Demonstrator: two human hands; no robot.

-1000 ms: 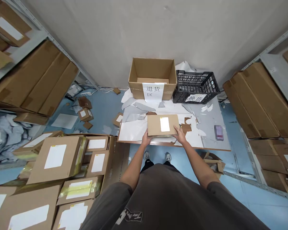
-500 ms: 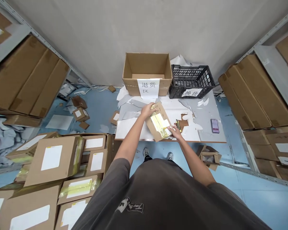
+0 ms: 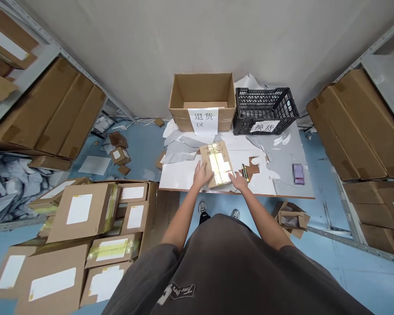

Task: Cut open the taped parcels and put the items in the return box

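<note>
You have the flat brown cardboard box, with a white label and shiny yellowish tape on top (image 3: 218,160), between your two hands. Your left hand (image 3: 202,175) is against its left side, and your right hand (image 3: 239,181) has the lower right corner, thumb near the top. So your grip is as wide as the box; I can't see the fingers tucked under it. The box sits at a slant over the front part of the table with torn white paper on it (image 3: 180,175), and I can't tell if its bottom touches. It looks light enough for two hands, but what's inside is hidden, so be gentle. The card should feel stiff, but a hard squeeze could dent it. The tape may be slippery, so hold the bare card sides. Mind the thin black-and-yellow tool (image 3: 245,172) just beside your right hand.
</note>
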